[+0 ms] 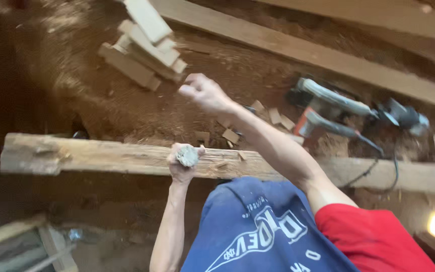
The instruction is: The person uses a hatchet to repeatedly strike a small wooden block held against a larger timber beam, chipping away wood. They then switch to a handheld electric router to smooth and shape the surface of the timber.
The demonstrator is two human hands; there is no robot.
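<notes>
Both hands show in the head view, and they are doing different things. My left hand is clenched around a small grey lump, maybe a stone or a worn block; I cannot tell which. That fist rests against the near edge of the rough wooden beam. The beam runs left to right straight across in front of me, its long axis crosswise to my arms, its splintered end well off to my left. So the left hand is the nearer one, touching the wood, and the lump sits just above the beam's top face.

My right hand is lifted beyond the beam, over the sawdust-covered floor. Its fingers are loosely curled and hold nothing that I can see.

Past that hand, to the left, lies a pile of short wood offcuts. To the right, a power saw lies on the floor with its cord trailing, and smaller wood chips are scattered between it and my forearm. A long plank runs diagonally behind.
</notes>
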